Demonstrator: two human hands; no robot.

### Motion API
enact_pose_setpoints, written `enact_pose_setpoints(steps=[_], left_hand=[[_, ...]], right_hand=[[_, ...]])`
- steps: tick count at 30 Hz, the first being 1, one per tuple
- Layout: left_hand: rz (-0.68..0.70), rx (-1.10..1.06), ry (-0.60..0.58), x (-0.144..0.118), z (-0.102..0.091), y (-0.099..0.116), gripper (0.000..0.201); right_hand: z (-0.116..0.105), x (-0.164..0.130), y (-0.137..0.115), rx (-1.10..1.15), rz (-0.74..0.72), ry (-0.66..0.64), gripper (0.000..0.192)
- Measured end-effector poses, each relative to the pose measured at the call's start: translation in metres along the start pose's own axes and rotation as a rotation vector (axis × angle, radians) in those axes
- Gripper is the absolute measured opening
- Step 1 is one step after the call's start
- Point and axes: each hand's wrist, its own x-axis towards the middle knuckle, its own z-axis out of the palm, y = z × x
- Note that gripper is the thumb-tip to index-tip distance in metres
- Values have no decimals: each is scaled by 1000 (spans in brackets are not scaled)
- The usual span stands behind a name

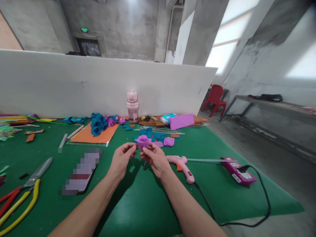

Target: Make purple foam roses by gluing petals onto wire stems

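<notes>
A purple paper flower with layered petals is in front of me, above the green tabletop. My right hand pinches its base between thumb and fingers. Just left of the flower, my left hand has thumb and fingertips pressed together at the petals' edge; what is between them is too small to make out. Beside my right hand lies a pink glue gun with a clear glue stick in its back. Purple petal pieces and blue paper pieces lie behind the flower.
A phone and red-and-yellow-handled scissors lie left. Blue paper flowers rest on an orange sheet. A pink bottle stands by the white board. A corded purple power strip is right.
</notes>
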Motion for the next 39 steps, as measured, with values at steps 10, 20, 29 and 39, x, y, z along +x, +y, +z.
enact_pose_setpoints(steps=[10, 20, 29, 39], left_hand=[[-96, -126, -151, 3, -4, -7, 19], [1, -126, -178, -2, -6, 7, 17], [59, -112, -246, -9, -7, 15, 15], [68, -96, -194, -9, -6, 15, 19]], right_hand=[[3, -5, -2, -93, -31, -113, 36], [6, -10, -10, -211, -143, -194, 27], [6, -13, -10, -286, -212, -263, 21], [6, -11, -7, -281, -252, -209, 16]])
